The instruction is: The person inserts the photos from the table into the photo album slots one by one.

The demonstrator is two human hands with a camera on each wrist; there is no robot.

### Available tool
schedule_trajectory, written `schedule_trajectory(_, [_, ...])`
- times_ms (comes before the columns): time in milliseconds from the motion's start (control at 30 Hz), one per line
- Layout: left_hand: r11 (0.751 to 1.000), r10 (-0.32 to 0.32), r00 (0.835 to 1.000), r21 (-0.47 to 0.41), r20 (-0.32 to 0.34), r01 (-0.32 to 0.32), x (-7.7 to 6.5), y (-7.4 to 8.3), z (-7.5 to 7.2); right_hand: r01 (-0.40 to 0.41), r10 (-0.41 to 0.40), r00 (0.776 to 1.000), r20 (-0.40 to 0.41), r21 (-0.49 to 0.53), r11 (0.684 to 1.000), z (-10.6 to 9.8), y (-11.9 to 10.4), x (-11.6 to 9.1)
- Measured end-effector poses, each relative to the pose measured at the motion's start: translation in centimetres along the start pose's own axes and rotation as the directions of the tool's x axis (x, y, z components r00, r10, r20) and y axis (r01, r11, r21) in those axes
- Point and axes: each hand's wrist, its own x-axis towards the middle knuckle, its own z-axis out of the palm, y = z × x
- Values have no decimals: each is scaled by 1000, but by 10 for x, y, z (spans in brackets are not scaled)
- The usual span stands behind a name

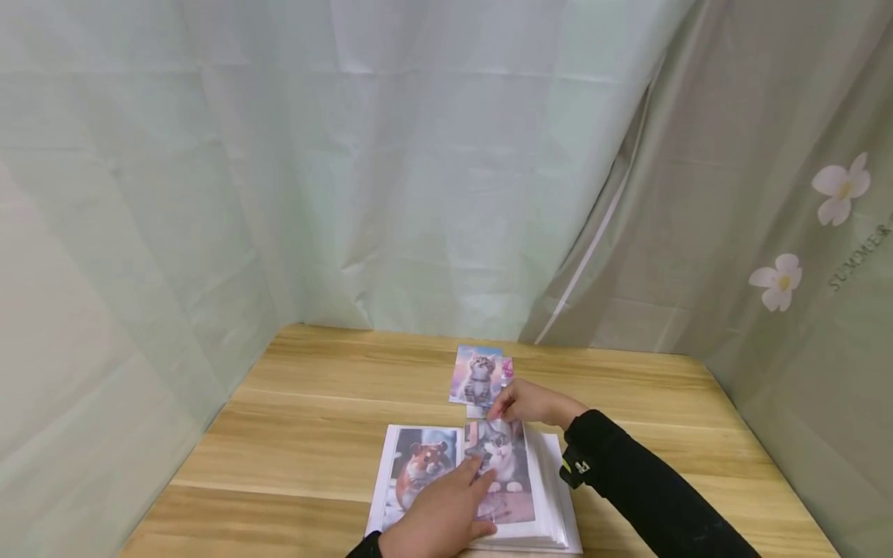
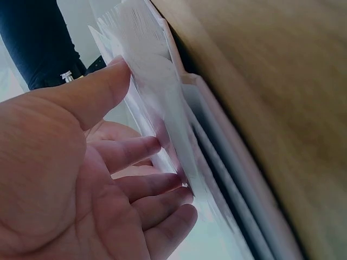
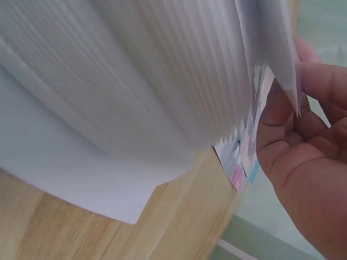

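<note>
A photo album (image 1: 547, 529) lies spread on the wooden table, with a hamster picture (image 1: 423, 465) on its left page. On the right page is a grey-and-white kitten picture (image 1: 512, 496), in a clear sleeve. My left hand (image 1: 443, 508) rests across the album's middle, its fingers extended onto the kitten page; the left wrist view shows those fingers (image 2: 162, 203) touching the page. My right hand (image 1: 530, 403) pinches the top edge of the kitten page near its upper left corner. In the right wrist view, thumb and fingers of the right hand (image 3: 303, 130) grip a page edge (image 3: 282, 59).
Behind the album lie several overlapping picture cards, the top one a tabby kitten card (image 1: 477, 376) against a pastel sky. The wooden table (image 1: 293, 442) extends to both sides. Pale curtains (image 1: 446, 194) hang along its back and sides.
</note>
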Motion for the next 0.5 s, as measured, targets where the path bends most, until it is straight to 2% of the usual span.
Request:
schedule_trajectory(267, [1000, 3, 1000, 16, -25, -2, 0, 1, -1, 3, -1, 998, 55, -28, 1000, -1, -2, 2])
schedule_trajectory(500, [1000, -5, 1000, 17, -12, 6, 0, 2, 0, -4, 7, 995, 104, -29, 1000, 1, -4, 2])
